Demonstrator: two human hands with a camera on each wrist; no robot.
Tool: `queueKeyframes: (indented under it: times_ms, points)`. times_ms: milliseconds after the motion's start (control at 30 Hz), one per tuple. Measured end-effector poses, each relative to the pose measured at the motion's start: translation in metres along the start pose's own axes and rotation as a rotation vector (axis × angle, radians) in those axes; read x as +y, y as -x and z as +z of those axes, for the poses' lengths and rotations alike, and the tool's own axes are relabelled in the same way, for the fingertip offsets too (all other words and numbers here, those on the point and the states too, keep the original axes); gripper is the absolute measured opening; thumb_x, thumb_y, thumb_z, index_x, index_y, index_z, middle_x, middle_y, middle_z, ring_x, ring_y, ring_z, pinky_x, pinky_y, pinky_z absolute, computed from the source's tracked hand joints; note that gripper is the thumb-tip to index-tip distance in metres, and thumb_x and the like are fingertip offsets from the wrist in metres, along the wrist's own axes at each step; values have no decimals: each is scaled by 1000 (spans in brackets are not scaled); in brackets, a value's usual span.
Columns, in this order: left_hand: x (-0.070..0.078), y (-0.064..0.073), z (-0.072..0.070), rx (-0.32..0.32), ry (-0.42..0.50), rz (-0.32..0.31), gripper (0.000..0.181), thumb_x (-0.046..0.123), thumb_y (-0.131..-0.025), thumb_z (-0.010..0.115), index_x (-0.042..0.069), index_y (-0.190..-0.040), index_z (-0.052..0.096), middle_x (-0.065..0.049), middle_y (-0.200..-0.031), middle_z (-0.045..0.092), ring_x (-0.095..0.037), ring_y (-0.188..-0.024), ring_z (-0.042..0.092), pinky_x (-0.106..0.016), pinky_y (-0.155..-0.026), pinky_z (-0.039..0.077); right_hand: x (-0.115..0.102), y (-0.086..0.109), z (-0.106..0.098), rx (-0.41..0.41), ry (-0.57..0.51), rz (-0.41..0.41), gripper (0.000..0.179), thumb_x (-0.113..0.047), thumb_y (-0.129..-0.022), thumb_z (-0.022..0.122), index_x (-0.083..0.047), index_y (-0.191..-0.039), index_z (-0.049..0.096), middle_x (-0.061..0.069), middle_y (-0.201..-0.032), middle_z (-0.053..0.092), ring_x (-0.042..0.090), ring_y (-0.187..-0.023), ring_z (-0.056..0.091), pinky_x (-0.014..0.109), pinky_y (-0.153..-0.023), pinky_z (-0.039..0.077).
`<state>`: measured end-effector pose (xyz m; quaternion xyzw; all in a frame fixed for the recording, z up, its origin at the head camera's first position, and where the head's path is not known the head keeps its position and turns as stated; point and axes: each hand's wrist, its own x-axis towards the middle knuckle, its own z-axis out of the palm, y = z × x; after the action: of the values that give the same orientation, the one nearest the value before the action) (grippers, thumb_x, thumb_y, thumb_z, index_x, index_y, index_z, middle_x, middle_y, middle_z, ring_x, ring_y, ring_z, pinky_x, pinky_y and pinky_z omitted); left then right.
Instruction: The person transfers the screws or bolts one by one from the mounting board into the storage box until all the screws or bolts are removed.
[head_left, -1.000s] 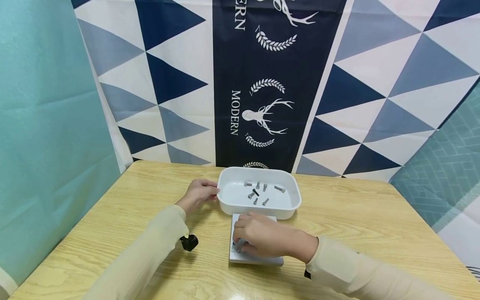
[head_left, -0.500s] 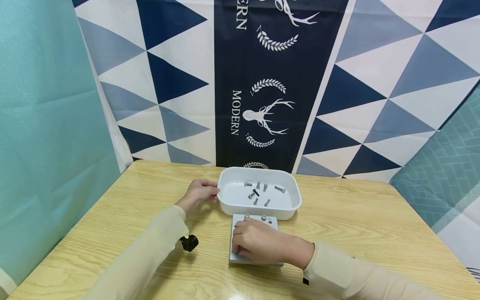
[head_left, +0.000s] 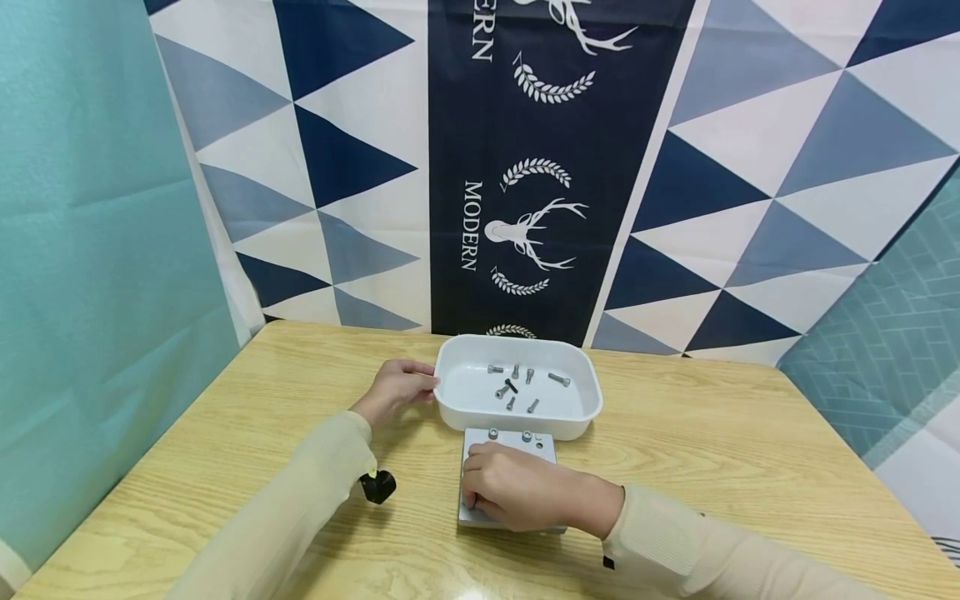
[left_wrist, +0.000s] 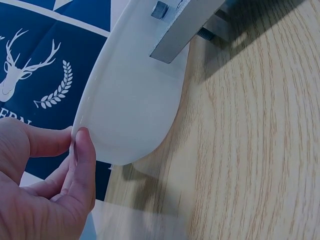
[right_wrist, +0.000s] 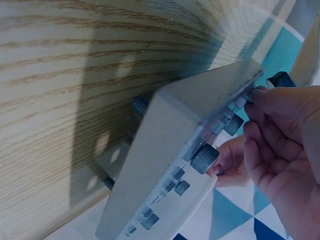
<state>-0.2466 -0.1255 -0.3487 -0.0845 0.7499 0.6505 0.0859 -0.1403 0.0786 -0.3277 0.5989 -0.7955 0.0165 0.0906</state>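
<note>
My left hand [head_left: 401,383] pinches the left rim of a white plastic tray [head_left: 517,423]; in the left wrist view thumb and fingers meet on both sides of the wall. In front of the tray lies a grey metal plate [head_left: 512,436] with holes, and socket-head screws [right_wrist: 205,158] stand in it. Over the plate's near left part is my right hand [head_left: 517,487], fingers curled down. In the right wrist view its thumb and index fingertips pinch a small screw right at the plate's face, mostly hidden by the fingers. Threaded ends [right_wrist: 140,105] poke out under the plate.
Several loose silver screws [head_left: 558,379] and one black screw [head_left: 512,386] lie on the tray's floor. The wooden table [head_left: 720,450] reaches back to a patterned cloth [head_left: 510,167]. A black wrist camera [head_left: 378,486] hangs beside the left sleeve.
My right hand has moved down and slightly toward me on the plate with the screw, uncovering screw heads along the plate's far edge. The left hand keeps its hold on the tray.
</note>
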Motion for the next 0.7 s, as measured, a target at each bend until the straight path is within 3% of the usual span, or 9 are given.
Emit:
queueKeyframes:
  times_ms: [233, 700]
  points:
    - [-1, -1, 0, -5, 5, 7, 26, 2, -87, 66, -7, -111, 63, -11, -96, 62, -10, -69, 62, -29, -82, 59, 0, 1, -2, -14, -31, 34, 10, -8, -85, 65, -18, -82, 66, -11, -80, 63, 4, -82, 53, 14, -76, 46]
    - [-1, 0, -1, -10, 8, 9, 27, 3, -87, 66, -7, -112, 63, -12, -99, 63, -10, -69, 63, -25, -77, 59, 4, 1, -14, 48, -38, 29, 9, -7, -83, 68, -15, -83, 65, -8, -83, 60, 6, -83, 53, 14, -78, 47]
